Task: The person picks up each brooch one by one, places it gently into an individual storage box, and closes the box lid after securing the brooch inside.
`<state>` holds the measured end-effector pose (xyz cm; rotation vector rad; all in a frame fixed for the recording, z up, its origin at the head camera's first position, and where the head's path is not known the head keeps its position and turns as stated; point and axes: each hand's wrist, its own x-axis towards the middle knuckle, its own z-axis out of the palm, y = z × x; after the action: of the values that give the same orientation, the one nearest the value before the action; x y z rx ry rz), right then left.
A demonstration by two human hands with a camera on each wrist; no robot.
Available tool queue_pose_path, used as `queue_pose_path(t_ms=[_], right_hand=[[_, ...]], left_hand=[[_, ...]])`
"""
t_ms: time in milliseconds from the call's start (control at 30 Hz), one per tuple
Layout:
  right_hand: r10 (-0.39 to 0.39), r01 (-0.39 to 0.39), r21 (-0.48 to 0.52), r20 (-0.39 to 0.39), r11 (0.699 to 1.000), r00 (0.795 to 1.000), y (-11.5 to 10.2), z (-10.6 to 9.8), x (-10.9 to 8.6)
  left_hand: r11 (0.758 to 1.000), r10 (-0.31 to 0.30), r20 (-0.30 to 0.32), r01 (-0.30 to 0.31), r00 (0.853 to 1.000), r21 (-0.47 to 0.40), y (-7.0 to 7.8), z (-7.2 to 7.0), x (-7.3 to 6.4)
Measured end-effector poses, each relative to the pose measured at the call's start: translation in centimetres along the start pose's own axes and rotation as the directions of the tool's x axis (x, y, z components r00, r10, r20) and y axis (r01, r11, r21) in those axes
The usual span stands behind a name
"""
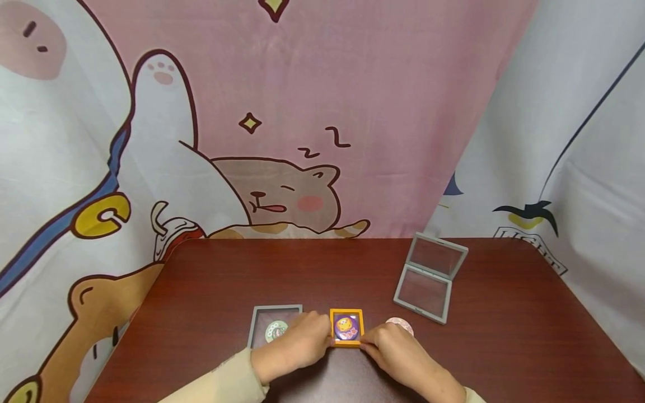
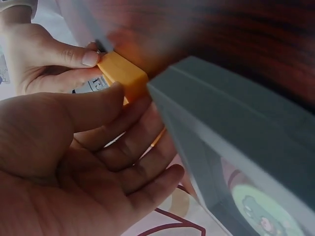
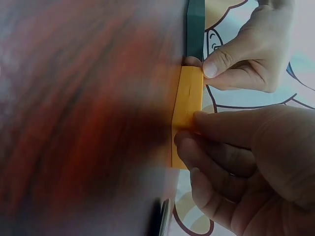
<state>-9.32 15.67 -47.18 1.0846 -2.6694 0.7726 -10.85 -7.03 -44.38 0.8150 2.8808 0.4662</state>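
A small yellow square frame lies on the table before me, with a round purple badge showing inside it. My left hand pinches its near left corner between thumb and fingers. At the near right corner my right hand does the same. In the left wrist view the thumb presses the yellow side wall. The right wrist view shows thumb and forefinger on the frame's edge. A pink round badge is partly hidden behind my right hand.
Left of the yellow frame is a closed grey frame holding a green round badge; my left hand covers part of it. An open, hinged grey frame lies at the back right. A patterned cloth hangs behind the brown table.
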Motion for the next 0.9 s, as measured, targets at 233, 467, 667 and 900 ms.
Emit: queue_pose_path(t_ms=[233,467,667,900], right_hand=[[0.032,-0.033,-0.086,-0.022,0.996,0.999,0.2,-0.6,-0.4],[0.229,-0.244,-0.081,-0.153,0.966,0.961,1.4,-2.9,-1.3],[0.346,-0.378,-0.1,-0.24,0.92,0.907,4.1,-5.6,-2.7],[0.499,-0.524,-0.089,-0.205,0.847,0.842,7.4,-7.8,-4.1]], left_hand=[[1.0,-0.003,-0.001,0.003,1.0,0.018,0.3,0.2,0.3],[0.999,-0.032,0.027,0.032,0.999,-0.019,0.4,-0.1,0.3],[0.999,-0.035,0.044,0.036,0.998,-0.035,0.2,-0.4,0.2],[0.998,-0.03,0.052,0.032,0.998,-0.053,0.3,-0.7,0.1]])
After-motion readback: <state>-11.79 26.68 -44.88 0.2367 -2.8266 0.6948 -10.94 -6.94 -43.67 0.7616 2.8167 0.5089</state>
